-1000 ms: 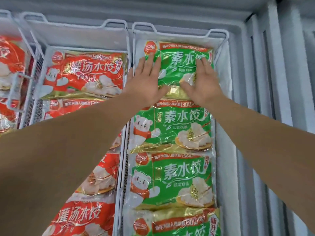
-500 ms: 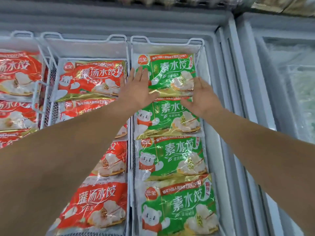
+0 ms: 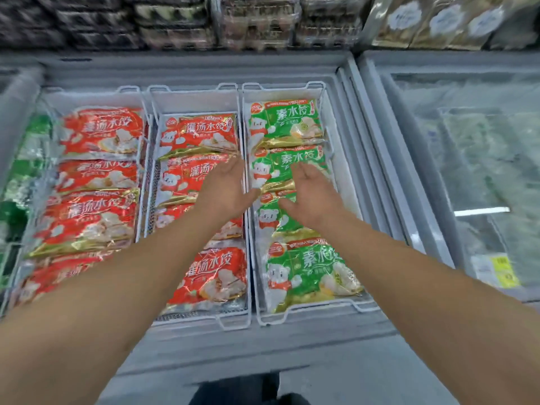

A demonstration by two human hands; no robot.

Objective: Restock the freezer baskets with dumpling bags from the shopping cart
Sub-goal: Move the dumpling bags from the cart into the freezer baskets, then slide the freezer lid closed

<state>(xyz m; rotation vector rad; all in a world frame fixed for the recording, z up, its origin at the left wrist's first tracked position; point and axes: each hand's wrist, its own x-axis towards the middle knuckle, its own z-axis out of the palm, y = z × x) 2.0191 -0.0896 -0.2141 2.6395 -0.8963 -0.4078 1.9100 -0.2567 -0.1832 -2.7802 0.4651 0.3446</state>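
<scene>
Red dumpling bags (image 3: 99, 135) are seen packed in the baskets at nine o'clock. The left hand (image 3: 225, 188) and right hand (image 3: 314, 197), fingers loosely spread and holding nothing, are held over the green dumpling bags (image 3: 287, 124) filling the right basket (image 3: 347, 171). These are judged slick, lumpy, moderately heavy; the sealed edges are best gripped.

4 green dumpling bags (image 3: 287, 124) lie flat, overlapping in a row, filling the right white wire basket (image 3: 344, 182).
</scene>
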